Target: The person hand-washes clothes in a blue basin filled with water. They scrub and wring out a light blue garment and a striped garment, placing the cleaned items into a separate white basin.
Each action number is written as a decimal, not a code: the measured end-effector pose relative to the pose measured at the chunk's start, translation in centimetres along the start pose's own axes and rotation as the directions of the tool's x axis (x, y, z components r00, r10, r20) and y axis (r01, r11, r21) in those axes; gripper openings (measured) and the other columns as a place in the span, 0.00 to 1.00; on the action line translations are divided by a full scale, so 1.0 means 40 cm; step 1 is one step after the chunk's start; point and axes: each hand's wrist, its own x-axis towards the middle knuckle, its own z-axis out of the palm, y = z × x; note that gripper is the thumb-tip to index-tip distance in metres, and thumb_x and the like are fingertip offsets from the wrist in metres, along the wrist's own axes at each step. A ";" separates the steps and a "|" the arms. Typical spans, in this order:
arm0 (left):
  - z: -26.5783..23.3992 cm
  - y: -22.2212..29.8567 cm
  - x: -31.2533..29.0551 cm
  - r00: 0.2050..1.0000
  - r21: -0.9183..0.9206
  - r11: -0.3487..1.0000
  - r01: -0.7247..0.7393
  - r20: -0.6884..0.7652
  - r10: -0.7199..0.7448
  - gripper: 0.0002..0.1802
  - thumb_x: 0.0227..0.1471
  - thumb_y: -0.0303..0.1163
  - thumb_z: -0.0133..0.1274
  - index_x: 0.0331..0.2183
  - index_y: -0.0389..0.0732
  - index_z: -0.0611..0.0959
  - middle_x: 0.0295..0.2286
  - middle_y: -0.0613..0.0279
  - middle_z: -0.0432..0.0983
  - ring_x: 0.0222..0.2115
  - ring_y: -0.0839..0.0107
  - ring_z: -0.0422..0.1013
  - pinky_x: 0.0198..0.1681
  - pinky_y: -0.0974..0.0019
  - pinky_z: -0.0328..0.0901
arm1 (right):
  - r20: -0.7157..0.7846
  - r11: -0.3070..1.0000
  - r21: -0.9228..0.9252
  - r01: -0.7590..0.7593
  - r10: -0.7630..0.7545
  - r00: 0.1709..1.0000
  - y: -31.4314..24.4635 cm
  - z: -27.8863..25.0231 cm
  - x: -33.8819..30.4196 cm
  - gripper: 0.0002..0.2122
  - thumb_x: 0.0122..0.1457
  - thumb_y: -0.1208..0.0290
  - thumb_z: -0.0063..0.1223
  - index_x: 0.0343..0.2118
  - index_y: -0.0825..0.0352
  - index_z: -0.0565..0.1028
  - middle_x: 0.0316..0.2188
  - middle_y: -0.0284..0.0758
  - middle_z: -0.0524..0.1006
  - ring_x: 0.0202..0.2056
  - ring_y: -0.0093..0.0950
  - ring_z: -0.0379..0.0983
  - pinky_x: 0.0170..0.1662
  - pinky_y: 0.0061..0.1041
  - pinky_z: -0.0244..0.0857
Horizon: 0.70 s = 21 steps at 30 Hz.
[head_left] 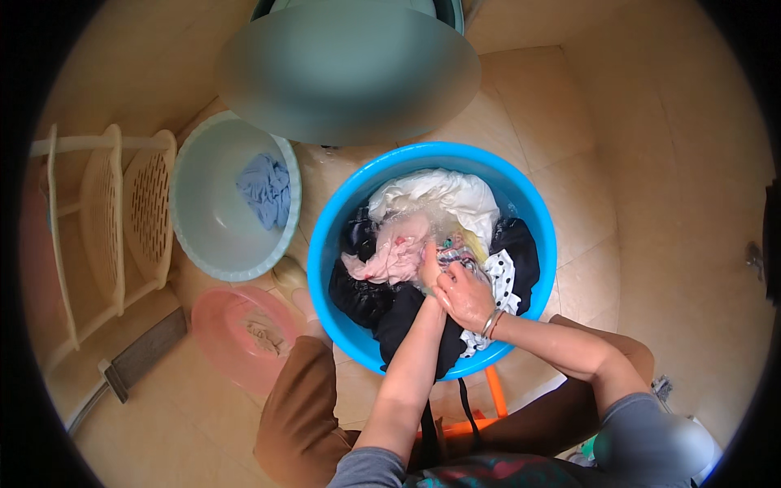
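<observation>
Both hands meet over a blue tub (319, 268) of wet laundry. My left hand (430, 267) reaches into the middle, its fingers mostly hidden by the other hand and the cloth. Against it presses my right hand (467, 298), fingers bent and a bracelet at the wrist; whatever lies under those fingers is out of sight. Right beyond them is a patterned multicoloured cloth (457, 254). Pink cloth (394, 254) lies left of the hands, a white garment (439, 193) behind, and black-dotted white fabric (501, 276) to the right. Black clothes (362, 297) line the tub's sides.
A pale green basin (213, 191) at left holds a light blue cloth (267, 191). In front of it, a pink basin (232, 358) contains a beige cloth. A cream plastic rack (118, 220) stands along the left wall. An orange stool (493, 390) shows between my legs.
</observation>
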 end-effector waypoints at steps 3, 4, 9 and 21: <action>0.008 -0.012 -0.002 0.965 -0.218 0.952 0.217 -0.102 -0.243 0.18 0.53 0.47 0.51 0.34 0.40 0.78 0.29 0.63 0.75 0.29 0.70 0.71 0.31 0.64 0.67 | -0.014 0.988 -0.001 -0.153 0.153 0.988 0.082 0.082 0.078 0.09 0.58 0.63 0.47 0.30 0.64 0.71 0.32 0.42 0.68 0.32 0.41 0.72 0.33 0.41 0.68; 0.033 0.000 -0.017 0.937 -0.116 0.961 0.251 -0.221 -0.271 0.21 0.53 0.48 0.50 0.37 0.39 0.77 0.31 0.62 0.75 0.31 0.69 0.72 0.33 0.64 0.68 | -0.291 0.994 -0.104 -0.034 0.002 0.957 0.136 0.105 0.130 0.10 0.58 0.65 0.47 0.26 0.65 0.70 0.26 0.42 0.70 0.28 0.43 0.72 0.30 0.44 0.68; 0.020 -0.032 0.011 0.932 0.096 0.995 0.027 -0.363 0.010 0.27 0.52 0.48 0.50 0.45 0.35 0.76 0.39 0.59 0.74 0.38 0.67 0.72 0.40 0.62 0.68 | 0.179 0.953 -0.171 -0.250 0.280 0.943 0.186 0.080 0.279 0.13 0.58 0.68 0.41 0.32 0.66 0.79 0.34 0.46 0.79 0.35 0.41 0.78 0.39 0.39 0.71; 0.046 0.041 -0.024 0.993 0.081 0.996 -0.025 -0.112 0.034 0.20 0.55 0.48 0.49 0.37 0.40 0.78 0.32 0.59 0.73 0.33 0.67 0.71 0.38 0.62 0.65 | -0.010 0.998 0.003 0.061 -0.061 0.998 0.016 0.013 0.019 0.09 0.55 0.63 0.49 0.31 0.62 0.71 0.29 0.37 0.67 0.31 0.37 0.69 0.29 0.39 0.65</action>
